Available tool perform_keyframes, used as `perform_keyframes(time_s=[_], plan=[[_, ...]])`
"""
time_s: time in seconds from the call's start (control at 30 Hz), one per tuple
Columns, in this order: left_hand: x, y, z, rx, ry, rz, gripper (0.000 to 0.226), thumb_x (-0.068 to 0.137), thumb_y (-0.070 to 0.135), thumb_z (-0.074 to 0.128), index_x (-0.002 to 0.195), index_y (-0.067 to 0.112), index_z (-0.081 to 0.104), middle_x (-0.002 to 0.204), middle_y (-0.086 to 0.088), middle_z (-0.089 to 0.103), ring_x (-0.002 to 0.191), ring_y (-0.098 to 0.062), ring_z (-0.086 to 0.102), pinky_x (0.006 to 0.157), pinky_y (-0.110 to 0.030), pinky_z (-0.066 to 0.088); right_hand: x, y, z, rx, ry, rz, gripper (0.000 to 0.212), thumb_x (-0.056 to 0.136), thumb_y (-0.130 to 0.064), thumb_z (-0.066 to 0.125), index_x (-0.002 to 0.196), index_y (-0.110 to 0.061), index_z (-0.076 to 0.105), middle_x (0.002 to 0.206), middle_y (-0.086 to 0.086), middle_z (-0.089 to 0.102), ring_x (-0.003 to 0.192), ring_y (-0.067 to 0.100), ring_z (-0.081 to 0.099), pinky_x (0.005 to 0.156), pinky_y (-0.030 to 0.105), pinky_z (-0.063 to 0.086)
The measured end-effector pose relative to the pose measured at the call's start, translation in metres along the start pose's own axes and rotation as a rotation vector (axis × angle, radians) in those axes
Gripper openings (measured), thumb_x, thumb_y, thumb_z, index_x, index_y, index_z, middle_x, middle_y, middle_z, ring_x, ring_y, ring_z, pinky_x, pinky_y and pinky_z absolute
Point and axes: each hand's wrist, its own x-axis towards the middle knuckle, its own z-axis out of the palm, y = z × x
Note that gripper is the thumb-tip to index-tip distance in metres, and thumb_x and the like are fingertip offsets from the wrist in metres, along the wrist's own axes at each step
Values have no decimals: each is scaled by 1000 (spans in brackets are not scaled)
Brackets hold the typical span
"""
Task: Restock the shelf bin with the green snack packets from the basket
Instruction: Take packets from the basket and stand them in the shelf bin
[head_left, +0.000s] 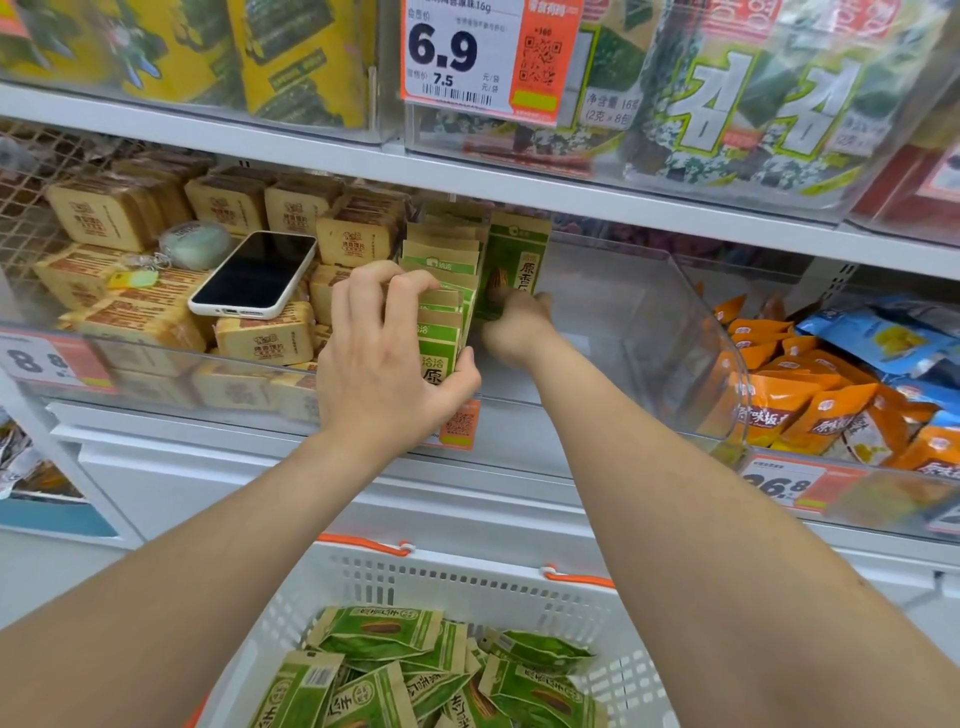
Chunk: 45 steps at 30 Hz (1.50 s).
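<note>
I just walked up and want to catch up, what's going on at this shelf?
A person is restocking a clear shelf bin. The left hand grips a row of green packets standing at the bin's left side, while the right hand holds a single packet upright beside them. Much of the bin is unfilled, and many loose packets lie in the white basket below.

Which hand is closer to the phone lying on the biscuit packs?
Left. The left hand grips green packets just right of the phone; the right hand holds an upright packet farther right.
</note>
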Motion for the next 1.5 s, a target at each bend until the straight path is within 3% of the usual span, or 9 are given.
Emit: perform_keyframes(time_s=[0.3,0.47,0.57,0.7,0.9,1.0,1.17,1.33,1.5], plan=[[0,-1,0,-6,6,13,64,77,46,75,128,12,57,128,-13,50,115,-30,49,62,-31,44,2,6,3,-142,-52,-5,45,103,-27,51,147,-19,52,142,18,52,138,37,34,110,34,37],[0,-1,0,10,-3,13,66,77,47,77,130,13,56,131,-13,49,118,-31,48,64,-30,44,-8,-2,-2,-221,-51,-1,42,97,-35,55,137,-22,59,131,11,63,126,36,50,98,34,46],[-1,-1,0,25,-9,22,66,79,47,75,131,11,55,132,-16,49,118,-34,48,79,-35,50,-15,-2,-7,-229,-45,32,39,89,-33,56,124,-18,63,122,11,66,103,31,60,78,31,47],[-4,5,-3,103,13,20,64,86,51,69,133,9,56,136,-20,49,121,-40,48,103,-48,43,-55,-5,-24,-188,120,-9,25,89,-19,55,109,-8,65,108,14,64,90,35,60,76,36,52],[-22,14,-10,181,106,193,50,100,37,60,137,6,48,143,-23,43,129,-50,46,115,-61,31,-134,6,-29,-249,532,-498,22,86,-17,50,95,-16,70,89,5,70,83,30,64,69,41,54],[-40,16,-14,162,132,391,26,95,19,62,116,9,48,117,-18,49,101,-43,53,88,-53,40,-166,30,-16,-338,583,-622,22,80,-26,43,82,-18,64,71,0,64,63,30,60,50,35,44],[-86,16,-19,192,-440,472,12,90,22,53,96,12,51,79,-9,59,74,-38,59,57,-42,42,-198,75,15,-479,219,-513,20,82,-27,48,87,-19,65,80,4,68,73,37,64,57,34,39],[-140,12,-15,449,-1339,324,20,101,29,47,112,20,61,111,-6,68,97,-32,67,72,-36,45,-232,107,44,-780,-314,-428,16,93,-24,53,102,-16,64,101,10,65,90,35,64,69,36,43],[-197,-8,-12,554,-1799,306,31,101,10,58,130,15,64,125,-4,67,109,-25,67,85,-37,57,-257,136,78,-827,-519,-423,19,92,-11,59,75,-17,53,79,0,52,74,27,54,65,34,43]])
